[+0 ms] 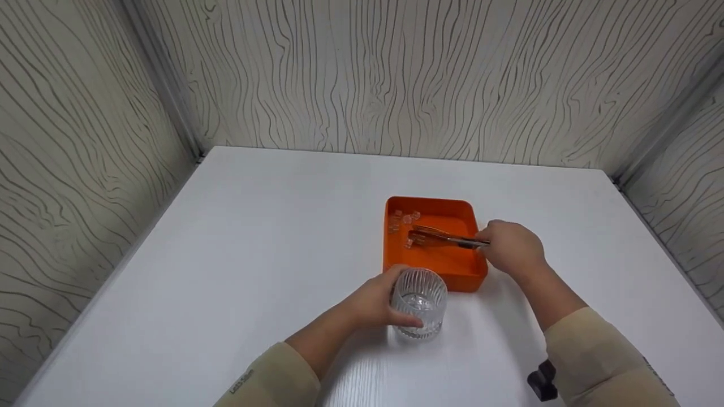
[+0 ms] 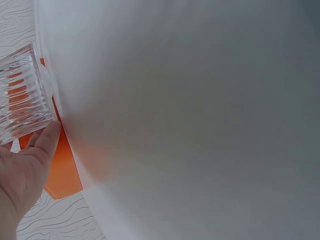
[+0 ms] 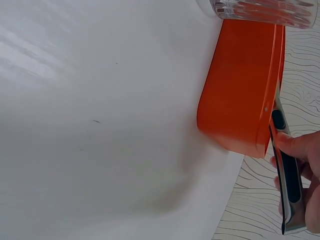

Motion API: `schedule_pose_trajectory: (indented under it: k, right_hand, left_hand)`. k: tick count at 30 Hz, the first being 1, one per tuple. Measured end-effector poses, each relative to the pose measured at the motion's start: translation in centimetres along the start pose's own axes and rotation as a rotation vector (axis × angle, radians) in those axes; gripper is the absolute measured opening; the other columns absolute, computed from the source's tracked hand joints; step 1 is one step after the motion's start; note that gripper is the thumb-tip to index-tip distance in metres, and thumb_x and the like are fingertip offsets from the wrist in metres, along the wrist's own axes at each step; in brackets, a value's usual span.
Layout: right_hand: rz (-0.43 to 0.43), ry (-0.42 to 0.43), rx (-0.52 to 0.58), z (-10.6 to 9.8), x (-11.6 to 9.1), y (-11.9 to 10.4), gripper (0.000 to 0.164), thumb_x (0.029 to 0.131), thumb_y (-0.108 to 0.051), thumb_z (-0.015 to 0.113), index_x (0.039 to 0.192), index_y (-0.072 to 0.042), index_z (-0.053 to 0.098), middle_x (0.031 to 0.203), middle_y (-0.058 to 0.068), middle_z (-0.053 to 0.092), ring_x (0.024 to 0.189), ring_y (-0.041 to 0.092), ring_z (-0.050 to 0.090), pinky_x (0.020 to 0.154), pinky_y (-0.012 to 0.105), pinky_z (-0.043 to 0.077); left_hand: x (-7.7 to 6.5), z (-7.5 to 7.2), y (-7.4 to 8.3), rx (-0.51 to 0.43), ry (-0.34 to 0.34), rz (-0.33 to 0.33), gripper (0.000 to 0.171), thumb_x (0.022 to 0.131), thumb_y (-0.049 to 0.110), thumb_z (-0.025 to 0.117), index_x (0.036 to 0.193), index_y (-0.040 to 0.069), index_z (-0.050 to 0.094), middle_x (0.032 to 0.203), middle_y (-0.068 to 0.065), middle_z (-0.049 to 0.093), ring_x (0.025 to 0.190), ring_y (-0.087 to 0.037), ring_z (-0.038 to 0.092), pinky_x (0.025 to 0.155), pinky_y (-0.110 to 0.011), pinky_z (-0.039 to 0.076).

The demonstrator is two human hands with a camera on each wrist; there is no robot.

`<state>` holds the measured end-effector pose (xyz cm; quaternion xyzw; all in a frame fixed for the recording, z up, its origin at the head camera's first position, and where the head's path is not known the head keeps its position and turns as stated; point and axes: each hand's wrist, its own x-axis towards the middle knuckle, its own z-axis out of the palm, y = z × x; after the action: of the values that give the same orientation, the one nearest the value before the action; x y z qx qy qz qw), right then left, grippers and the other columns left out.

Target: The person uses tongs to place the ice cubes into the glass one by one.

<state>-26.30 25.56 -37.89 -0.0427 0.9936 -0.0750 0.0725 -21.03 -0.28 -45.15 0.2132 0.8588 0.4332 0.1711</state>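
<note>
In the head view my left hand (image 1: 370, 299) holds a clear ribbed glass (image 1: 419, 305), thumb and fingers round its side, close to the near edge of an orange tray (image 1: 441, 260). The glass (image 2: 22, 95) shows no cubes inside. My right hand (image 1: 513, 246) grips metal tongs (image 1: 452, 239) with dark inlays on the handle, seen closely as tongs (image 3: 290, 180) in the right wrist view. Their tips reach down into the tray beside a small clear cube (image 1: 408, 243). Several more clear cubes (image 1: 407, 219) lie at the tray's far left corner.
A white table (image 1: 254, 237) carries everything, with wood-patterned panels (image 1: 362, 79) at its back and sides. A small black object (image 1: 543, 381) lies near the right sleeve (image 1: 605, 356).
</note>
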Motion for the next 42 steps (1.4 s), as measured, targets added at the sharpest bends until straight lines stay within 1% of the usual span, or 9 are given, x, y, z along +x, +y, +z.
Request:
schedule_pose_trajectory:
  k: [3,8,12,14,22,26,29,36,42]
  right_hand:
    - [0.003,0.007,-0.002,-0.1,-0.1,0.4,0.02,0.083,-0.015,0.065,0.101,-0.011,0.071,0.083,0.007,0.059,0.071,0.024,0.05,0.061,0.036,0.046]
    - [-0.001,0.017,0.013,-0.6,-0.2,1.0,0.021,0.083,-0.016,0.066,0.102,-0.011,0.07,0.088,0.009,0.061,0.075,0.025,0.052,0.064,0.039,0.048]
    - [-0.042,0.041,0.017,-1.3,-0.4,1.4,0.018,0.083,-0.015,0.065,0.1,-0.013,0.071,0.082,0.005,0.059,0.07,0.022,0.051,0.058,0.035,0.045]
    - [-0.058,0.054,0.022,-1.7,-0.6,1.6,0.019,0.083,-0.015,0.065,0.101,-0.013,0.071,0.082,0.004,0.059,0.07,0.022,0.051,0.057,0.033,0.044]
    - [-0.111,0.082,0.009,-3.4,-1.3,2.3,0.018,0.084,-0.017,0.064,0.1,-0.014,0.07,0.079,0.001,0.057,0.068,0.02,0.049,0.054,0.03,0.041]
    - [-0.122,0.089,0.026,-4.2,-1.9,2.5,0.02,0.084,-0.017,0.065,0.103,-0.013,0.07,0.08,0.0,0.057,0.068,0.019,0.048,0.054,0.028,0.04]
    - [-0.128,0.086,0.053,-4.7,-2.4,2.7,0.022,0.084,-0.017,0.065,0.105,-0.011,0.069,0.08,0.0,0.057,0.069,0.019,0.048,0.054,0.028,0.04]
    - [-0.167,0.092,0.086,-5.3,-3.5,2.8,0.025,0.083,-0.016,0.066,0.107,-0.011,0.068,0.082,0.0,0.055,0.071,0.019,0.048,0.055,0.027,0.04]
    - [-0.212,0.092,0.118,-5.6,-4.3,2.6,0.022,0.083,-0.016,0.067,0.104,-0.013,0.07,0.08,-0.001,0.055,0.07,0.018,0.047,0.055,0.027,0.04]
  left_hand:
    - [0.0,0.0,0.0,0.011,0.001,0.001,0.084,0.057,0.046,0.083,0.126,0.041,0.034,0.116,0.015,0.051,0.107,-0.008,0.049,0.094,-0.035,0.043]
    - [0.0,0.1,0.1,0.022,0.003,-0.028,0.084,0.058,0.047,0.082,0.126,0.042,0.034,0.118,0.015,0.05,0.11,-0.009,0.048,0.095,-0.037,0.043]
    - [0.0,0.1,0.2,0.016,0.003,-0.049,0.083,0.057,0.047,0.082,0.125,0.043,0.034,0.118,0.016,0.05,0.111,-0.009,0.048,0.094,-0.037,0.043]
    - [0.0,0.2,0.2,0.012,0.005,-0.055,0.083,0.057,0.048,0.082,0.125,0.043,0.034,0.118,0.016,0.05,0.111,-0.009,0.048,0.094,-0.038,0.043]
    - [0.1,0.2,0.3,-0.002,0.008,-0.082,0.082,0.057,0.047,0.082,0.124,0.044,0.034,0.119,0.016,0.049,0.113,-0.01,0.047,0.094,-0.039,0.043]
    - [0.1,0.3,0.4,-0.013,0.008,-0.093,0.082,0.057,0.047,0.082,0.124,0.046,0.034,0.119,0.017,0.049,0.114,-0.011,0.047,0.094,-0.04,0.044]
    - [0.1,0.3,0.3,-0.014,0.006,-0.089,0.082,0.057,0.047,0.082,0.124,0.046,0.034,0.119,0.017,0.049,0.113,-0.011,0.047,0.093,-0.04,0.044]
    - [0.1,0.1,0.1,0.01,-0.003,-0.023,0.08,0.058,0.044,0.083,0.121,0.046,0.034,0.115,0.018,0.051,0.108,-0.007,0.049,0.094,-0.036,0.044]
    - [0.0,0.1,0.1,0.007,-0.007,-0.024,0.08,0.058,0.045,0.083,0.121,0.048,0.033,0.115,0.018,0.05,0.108,-0.007,0.048,0.094,-0.036,0.044]
